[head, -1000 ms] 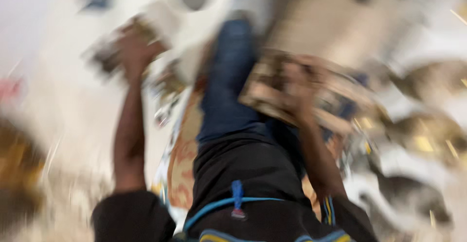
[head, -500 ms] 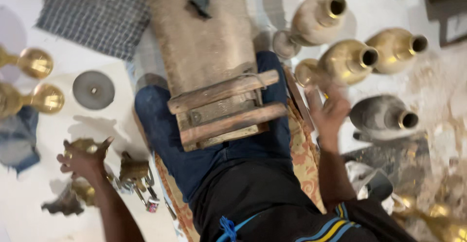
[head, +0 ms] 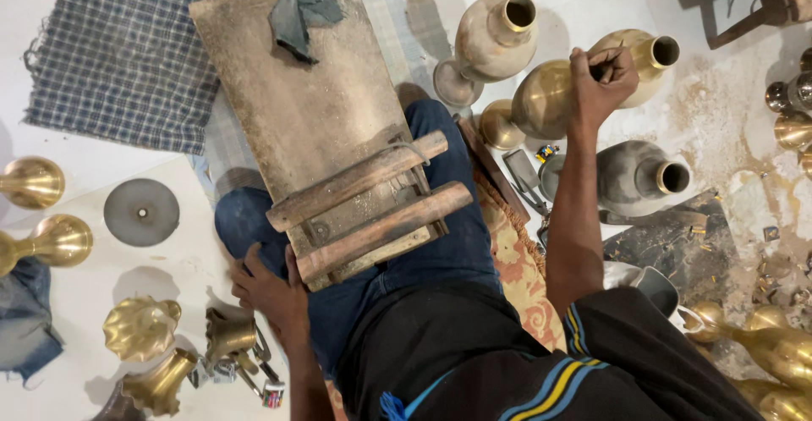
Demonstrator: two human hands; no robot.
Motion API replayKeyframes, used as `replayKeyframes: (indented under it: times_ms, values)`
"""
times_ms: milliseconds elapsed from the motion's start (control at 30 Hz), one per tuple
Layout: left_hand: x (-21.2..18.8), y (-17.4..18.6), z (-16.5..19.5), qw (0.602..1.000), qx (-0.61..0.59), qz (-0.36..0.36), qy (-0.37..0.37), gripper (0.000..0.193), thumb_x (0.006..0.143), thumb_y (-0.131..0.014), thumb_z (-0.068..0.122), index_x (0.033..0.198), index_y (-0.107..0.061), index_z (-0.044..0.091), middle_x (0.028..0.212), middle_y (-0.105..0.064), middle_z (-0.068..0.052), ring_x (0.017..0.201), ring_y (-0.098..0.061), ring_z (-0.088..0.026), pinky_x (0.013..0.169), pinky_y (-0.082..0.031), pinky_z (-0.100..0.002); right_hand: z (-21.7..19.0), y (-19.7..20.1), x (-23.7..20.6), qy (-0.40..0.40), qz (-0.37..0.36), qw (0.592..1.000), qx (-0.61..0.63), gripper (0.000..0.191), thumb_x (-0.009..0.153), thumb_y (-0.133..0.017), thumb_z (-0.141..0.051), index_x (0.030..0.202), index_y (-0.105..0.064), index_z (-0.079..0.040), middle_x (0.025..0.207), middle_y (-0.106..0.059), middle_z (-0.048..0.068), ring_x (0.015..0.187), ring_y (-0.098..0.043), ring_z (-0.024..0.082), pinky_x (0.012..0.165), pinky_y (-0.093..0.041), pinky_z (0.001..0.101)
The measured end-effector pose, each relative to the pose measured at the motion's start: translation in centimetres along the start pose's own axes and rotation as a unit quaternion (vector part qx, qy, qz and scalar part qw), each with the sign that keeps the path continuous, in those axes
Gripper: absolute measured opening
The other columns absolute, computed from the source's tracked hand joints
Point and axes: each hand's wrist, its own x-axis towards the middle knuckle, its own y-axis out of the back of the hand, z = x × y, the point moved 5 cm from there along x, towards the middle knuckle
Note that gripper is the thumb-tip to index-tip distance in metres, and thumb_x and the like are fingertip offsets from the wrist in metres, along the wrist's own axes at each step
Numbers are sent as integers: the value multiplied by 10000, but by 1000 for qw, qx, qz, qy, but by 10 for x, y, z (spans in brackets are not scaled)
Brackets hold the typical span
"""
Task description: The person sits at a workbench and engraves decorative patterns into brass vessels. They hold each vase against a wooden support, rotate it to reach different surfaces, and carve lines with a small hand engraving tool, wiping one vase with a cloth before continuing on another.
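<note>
The person wears a black short-sleeved shirt (head: pixel 474 345) with blue and yellow stripes, and blue jeans (head: pixel 406 252); both forearms are bare.

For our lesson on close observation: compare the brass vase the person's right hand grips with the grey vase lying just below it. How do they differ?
The brass vase is shiny and golden; the grey vase is dull and unpolished. The right hand grips the brass vase at its neck, while the grey vase lies untouched. The left hand rests by the knee, away from both. They share a round belly, a narrow neck and an open mouth.
</note>
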Motion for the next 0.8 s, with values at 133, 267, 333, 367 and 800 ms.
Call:
replayKeyframes:
  times_ms: [133,267,333,367,800]
  values:
    - [7,0,-15,995,-67,-37,68,488,993,-715,499,1337,-640,161,1388,-474,-183,1267,-426,-424,1032,-359,-611,9,1,-3,-15,36,999,-10,367,941,-794,34,746,-493,-45,665,-568,5,593,-563,60,561,-434,218]
    - [12,-14,-37,993,-103,4,56,388,947,-764,397,1239,-708,147,1323,-522,-178,1252,-475,-404,1021,-392,-568,18,22,-26,-50,104,993,36,282,874,-783,-37,922,-508,-72,858,-570,-6,788,-572,63,700,-532,231]
    - [17,-9,-45,986,-156,29,52,314,913,-780,300,1164,-746,116,1265,-559,-175,1213,-529,-373,1010,-433,-505,20,41,-47,-140,129,981,34,306,852,-781,-114,1088,-586,-120,972,-652,-24,892,-650,73,766,-582,228]
    - [18,-9,-57,961,-246,28,121,263,933,-761,263,1142,-743,106,1228,-600,-161,1163,-555,-335,990,-451,-463,20,49,-60,-221,106,969,11,267,910,-770,-158,1122,-609,-143,958,-663,-24,863,-644,93,720,-575,241]
    - [43,125,172,866,-424,-64,-256,780,874,-777,466,1428,-482,4,1434,-538,-205,1372,-502,-378,1149,-418,-479,-177,155,-60,136,-259,895,336,173,1046,-619,-234,1000,-627,-67,1035,-691,71,1015,-692,168,933,-583,346]
